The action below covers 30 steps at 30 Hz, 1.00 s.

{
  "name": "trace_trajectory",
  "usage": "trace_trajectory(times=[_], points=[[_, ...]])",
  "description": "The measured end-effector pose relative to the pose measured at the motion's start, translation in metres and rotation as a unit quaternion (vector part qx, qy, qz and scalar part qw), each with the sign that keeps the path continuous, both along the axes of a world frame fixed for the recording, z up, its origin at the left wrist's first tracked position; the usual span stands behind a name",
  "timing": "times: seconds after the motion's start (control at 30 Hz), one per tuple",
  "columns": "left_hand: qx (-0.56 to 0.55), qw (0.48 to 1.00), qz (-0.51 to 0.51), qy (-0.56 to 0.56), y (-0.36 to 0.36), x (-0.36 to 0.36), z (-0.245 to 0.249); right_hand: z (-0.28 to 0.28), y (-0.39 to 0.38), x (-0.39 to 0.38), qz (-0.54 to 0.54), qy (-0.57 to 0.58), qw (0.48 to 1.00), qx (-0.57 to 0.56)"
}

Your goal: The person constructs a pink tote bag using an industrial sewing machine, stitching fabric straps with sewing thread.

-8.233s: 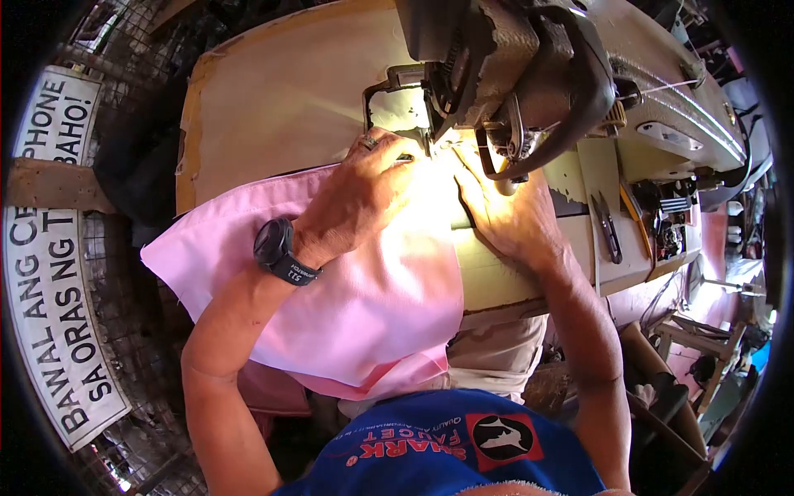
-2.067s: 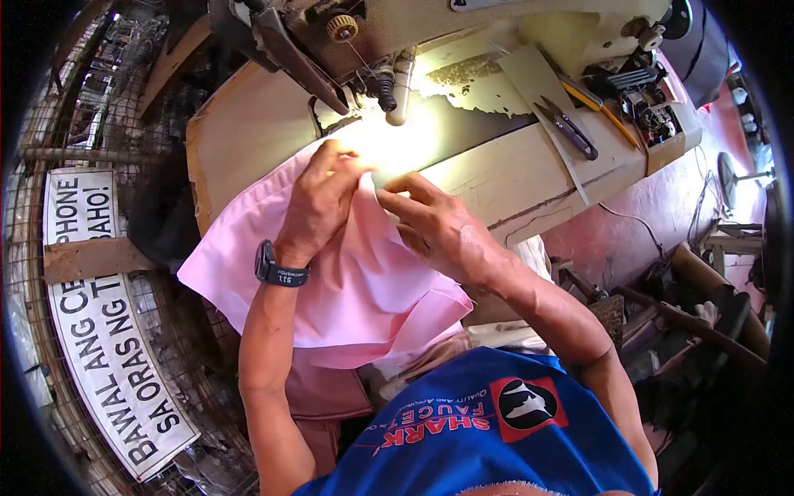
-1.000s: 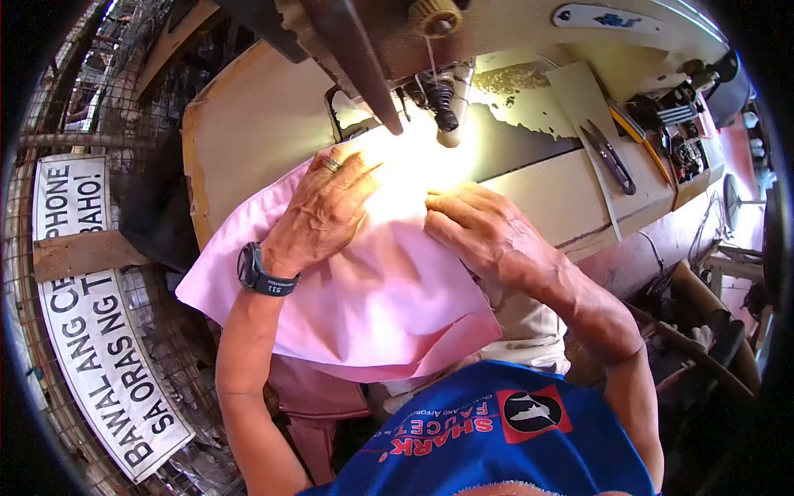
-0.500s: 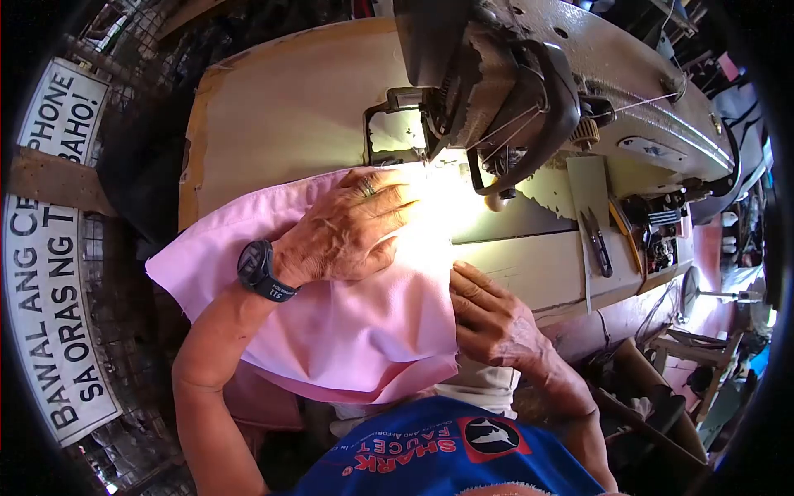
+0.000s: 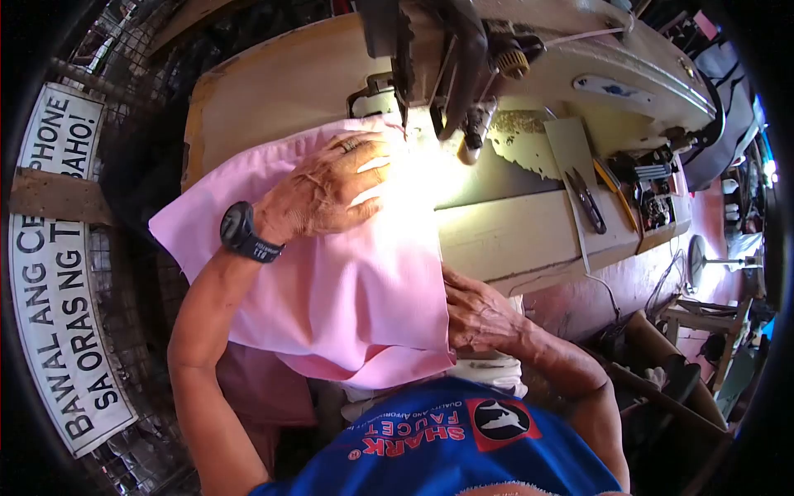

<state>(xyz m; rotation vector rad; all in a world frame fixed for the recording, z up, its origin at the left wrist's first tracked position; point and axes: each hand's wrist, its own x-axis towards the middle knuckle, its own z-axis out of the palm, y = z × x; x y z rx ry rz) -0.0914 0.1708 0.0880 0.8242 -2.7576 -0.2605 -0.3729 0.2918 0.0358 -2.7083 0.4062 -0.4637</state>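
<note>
A piece of pink cloth (image 5: 364,289) lies under the sewing machine's (image 5: 405,66) needle area and drapes toward my lap. My left hand (image 5: 331,186), with a black watch (image 5: 241,231) on its wrist, rests flat on the cloth left of the needle, fingers spread. At the cloth's right edge, below the table front, my right hand (image 5: 481,314) has its fingers closed at the fabric; their tips are hidden behind it. Bright lamp light washes out the cloth just beside the needle.
On the machine table (image 5: 273,91), right of the needle, lie a flat strip (image 5: 566,153), thread snips (image 5: 587,201) and a yellow-handled tool (image 5: 616,190). A lettered sign (image 5: 62,331) hangs on wire mesh at left. A fan (image 5: 703,260) stands at right.
The view has shifted, so the machine sits higher and further left. My left hand stays flat on the cloth; my right hand's fingertips have slipped further behind its edge.
</note>
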Motion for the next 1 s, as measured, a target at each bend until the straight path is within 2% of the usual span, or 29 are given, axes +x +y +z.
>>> trace_trajectory(times=[0.1,0.17,0.33,0.5,0.67,0.77,0.9,1.0], points=[[0.031,0.998,0.045,-0.015,0.039,-0.012,0.013,0.004,0.009,0.003,0.005,-0.048,0.999,0.019],[0.053,0.995,0.084,-0.012,0.063,-0.02,0.017,0.002,0.012,0.004,-0.001,-0.03,0.999,0.009],[0.01,0.99,0.138,0.016,0.093,-0.037,-0.005,-0.005,0.012,0.004,0.005,0.0,0.999,-0.033],[0.001,0.989,0.138,0.045,0.092,-0.036,-0.011,-0.003,0.013,0.004,0.011,0.042,0.998,-0.042],[0.014,0.984,0.159,0.075,0.078,-0.038,-0.018,-0.006,0.015,0.006,-0.004,0.018,0.999,-0.034],[-0.004,0.989,0.15,0.012,0.079,-0.045,-0.015,-0.009,0.015,0.006,0.003,0.007,1.0,-0.009],[-0.031,0.991,0.126,0.037,0.076,-0.041,-0.018,-0.002,0.015,0.008,0.002,0.015,1.0,-0.004],[-0.026,0.992,0.118,0.042,0.071,-0.038,-0.022,-0.004,0.013,0.008,0.001,0.002,0.999,0.04]])
